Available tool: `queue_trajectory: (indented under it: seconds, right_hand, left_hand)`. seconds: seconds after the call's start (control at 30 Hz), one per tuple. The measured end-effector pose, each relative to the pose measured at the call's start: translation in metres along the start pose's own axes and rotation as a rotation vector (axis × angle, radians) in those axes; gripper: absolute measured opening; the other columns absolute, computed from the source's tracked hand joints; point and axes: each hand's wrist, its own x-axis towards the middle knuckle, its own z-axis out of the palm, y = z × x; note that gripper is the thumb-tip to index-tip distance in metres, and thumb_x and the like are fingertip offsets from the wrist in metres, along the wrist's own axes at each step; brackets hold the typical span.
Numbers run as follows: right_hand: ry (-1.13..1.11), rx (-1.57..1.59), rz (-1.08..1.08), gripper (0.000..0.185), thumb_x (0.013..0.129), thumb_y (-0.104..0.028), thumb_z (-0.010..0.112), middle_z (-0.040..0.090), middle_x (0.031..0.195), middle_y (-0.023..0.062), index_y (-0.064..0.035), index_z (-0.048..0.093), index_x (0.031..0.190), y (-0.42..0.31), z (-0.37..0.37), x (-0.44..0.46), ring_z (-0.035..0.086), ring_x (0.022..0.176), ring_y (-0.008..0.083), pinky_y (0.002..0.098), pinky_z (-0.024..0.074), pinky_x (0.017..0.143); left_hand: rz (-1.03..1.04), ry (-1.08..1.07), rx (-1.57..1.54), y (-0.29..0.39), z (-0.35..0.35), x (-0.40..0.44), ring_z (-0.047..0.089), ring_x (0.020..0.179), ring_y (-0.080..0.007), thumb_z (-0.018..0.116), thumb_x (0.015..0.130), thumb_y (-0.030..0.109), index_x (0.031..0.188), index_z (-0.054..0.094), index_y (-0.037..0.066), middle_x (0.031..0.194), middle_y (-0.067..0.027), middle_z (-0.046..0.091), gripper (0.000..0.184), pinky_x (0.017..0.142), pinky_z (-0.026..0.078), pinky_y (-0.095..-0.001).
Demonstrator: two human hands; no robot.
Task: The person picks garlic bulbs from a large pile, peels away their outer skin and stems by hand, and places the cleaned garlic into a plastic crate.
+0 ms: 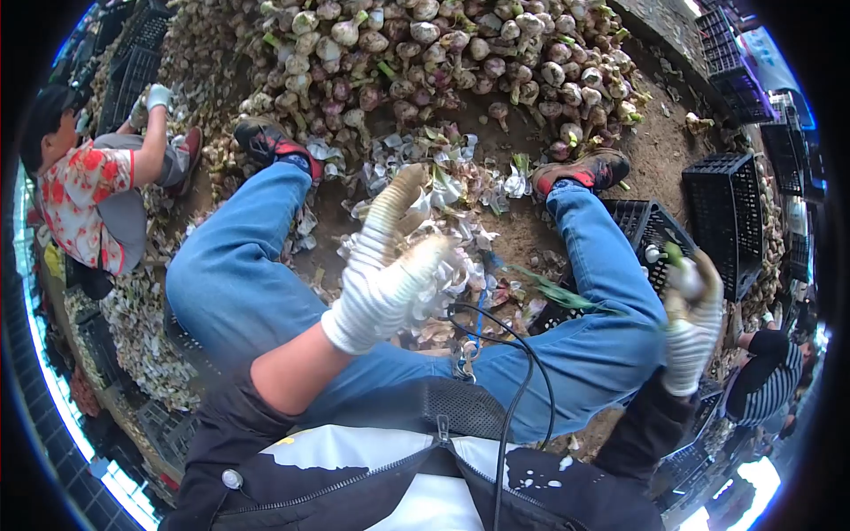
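Observation:
My left hand (385, 265), in a white striped glove with soiled fingertips, is raised over the peeled skins between my legs. Its fingers are apart, slightly blurred, with nothing seen in them. On the right, my gloved right hand (693, 323) grips a pale garlic bulb (686, 279) that has a short green stem. That hand is beside my knee, over the edge of a black plastic crate (633, 221). Papery garlic skins (452, 190) lie scattered on the ground below my left hand.
A large heap of garlic bulbs (425, 62) lies beyond my feet. Another black crate (722, 212) stands at the right. A person in a floral shirt (88, 190) sits at the left, wearing gloves. A black cable (531, 363) hangs across my lap.

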Motion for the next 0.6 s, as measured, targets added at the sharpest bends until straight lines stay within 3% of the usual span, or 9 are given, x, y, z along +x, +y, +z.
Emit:
queue_trajectory:
  seconds: [0.07,0.13,0.2,0.27,0.37,0.4,0.47,0.53,0.6]
  right_hand:
    - [0.137,-0.538,-0.166,0.051,0.079,0.012,0.055,0.062,0.119,0.0133,-0.0032,0.056,0.128,0.052,-0.065,0.011,0.061,0.107,0.0233,0.0348,0.0476,0.097]
    - [-0.135,-1.147,0.092,0.044,0.08,0.007,0.057,0.063,0.117,0.0161,-0.0055,0.061,0.122,0.097,-0.127,0.023,0.062,0.108,0.0294,0.0376,0.0477,0.096]
    - [-0.268,-1.428,0.154,0.037,0.08,0.002,0.059,0.063,0.116,0.0175,-0.0073,0.065,0.116,0.09,-0.115,0.048,0.059,0.108,0.0348,0.0415,0.0469,0.095]
    - [-0.136,-1.284,-0.211,0.033,0.08,0.0,0.06,0.064,0.113,0.0162,-0.0033,0.065,0.113,0.083,-0.073,0.082,0.059,0.107,0.0354,0.0417,0.0462,0.096]
    - [-0.33,-0.795,-0.409,0.031,0.084,-0.001,0.062,0.066,0.11,0.0165,-0.0021,0.065,0.115,0.049,0.053,0.135,0.063,0.103,0.0325,0.0394,0.0488,0.092]
    - [-0.477,-0.641,-0.35,0.032,0.084,-0.004,0.063,0.066,0.109,0.0163,-0.0039,0.065,0.117,0.045,0.099,0.149,0.065,0.096,0.0328,0.0404,0.0513,0.086]
    - [-0.576,-0.715,-0.374,0.039,0.085,-0.014,0.066,0.066,0.111,0.0165,-0.0065,0.061,0.124,0.058,0.182,0.172,0.066,0.095,0.0335,0.042,0.0525,0.084]
    - [-0.585,-0.923,-0.407,0.053,0.087,-0.029,0.068,0.065,0.116,0.0183,-0.0093,0.054,0.134,0.093,0.258,0.207,0.064,0.104,0.0346,0.0419,0.0516,0.089]
    - [-0.599,-0.977,-0.143,0.074,0.084,-0.043,0.072,0.063,0.125,0.0221,-0.0073,0.044,0.142,0.129,0.334,0.243,0.061,0.115,0.0357,0.0407,0.0483,0.097]
  left_hand:
    - [-0.033,0.019,-0.076,0.004,-0.004,-0.001,0.048,0.13,-0.0201,0.066,0.09,0.011,0.145,0.041,0.001,0.144,-0.0106,0.049,0.061,0.11,0.036,-0.0358]
    - [-0.088,0.026,-0.108,0.01,0.003,-0.003,0.05,0.126,-0.0199,0.068,0.09,0.013,0.143,0.044,0.002,0.141,-0.01,0.05,0.059,0.108,0.038,-0.0357]
    - [-0.088,0.005,-0.074,0.014,0.006,-0.003,0.051,0.121,-0.0184,0.069,0.089,0.014,0.141,0.046,0.003,0.138,-0.0089,0.051,0.059,0.105,0.04,-0.0348]
    - [-0.053,-0.009,-0.008,0.014,0.005,0.0,0.051,0.112,-0.0134,0.07,0.089,0.015,0.139,0.049,0.006,0.128,-0.0053,0.052,0.055,0.098,0.044,-0.0312]
    - [-0.103,-0.01,-0.084,0.014,0.001,0.005,0.048,0.122,-0.018,0.07,0.09,0.018,0.139,0.05,0.006,0.136,-0.0073,0.049,0.055,0.104,0.04,-0.0349]
    - [-0.055,-0.044,0.025,0.011,-0.005,0.009,0.047,0.127,-0.0216,0.07,0.09,0.02,0.138,0.05,0.005,0.141,-0.0111,0.046,0.054,0.105,0.04,-0.0366]
    - [-0.29,0.033,-0.085,0.019,-0.004,0.007,0.047,0.129,-0.0237,0.07,0.09,0.023,0.137,0.051,0.004,0.143,-0.0129,0.045,0.054,0.106,0.04,-0.038]
    - [-0.25,0.047,-0.029,0.013,-0.012,0.012,0.047,0.13,-0.0272,0.069,0.089,0.02,0.135,0.053,0.002,0.14,-0.0168,0.048,0.052,0.105,0.04,-0.0379]
    - [-0.272,0.111,0.029,0.02,-0.018,0.021,0.049,0.129,-0.0302,0.069,0.087,0.016,0.132,0.055,0.001,0.139,-0.0181,0.048,0.049,0.105,0.041,-0.038]
